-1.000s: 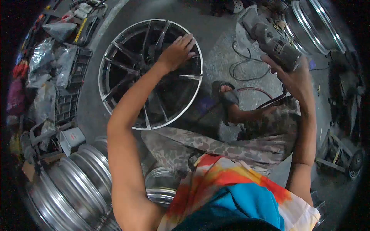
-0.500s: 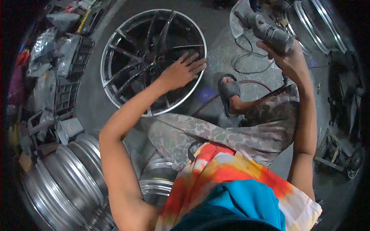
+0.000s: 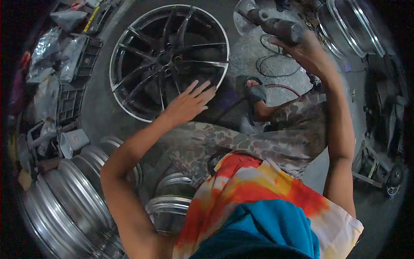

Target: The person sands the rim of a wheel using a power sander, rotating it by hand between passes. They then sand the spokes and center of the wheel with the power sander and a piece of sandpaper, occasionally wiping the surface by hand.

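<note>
A dark multi-spoke wheel rim (image 3: 166, 58) with a bright outer lip lies face up on the floor. My left hand (image 3: 188, 103) is over its lower right edge, fingers spread and holding nothing; whether it touches the rim I cannot tell. In my right hand (image 3: 304, 49), at the upper right, is a dusty grey power tool (image 3: 276, 26), gripped by its rear end. A pale disc-shaped part (image 3: 244, 18) shows at the tool's far end.
Silver rims (image 3: 64, 198) stand at the lower left, and more rims (image 3: 353, 26) at the upper right. Dark crates (image 3: 71, 101) with plastic bags line the left. A cable (image 3: 261, 64) and red hose (image 3: 282, 87) lie near my sandalled foot (image 3: 256, 91).
My left hand has moved down and left, toward the rim's lower edge. The right hand and power tool have shifted up and left. The rim appears turned, with its spokes at different angles.
</note>
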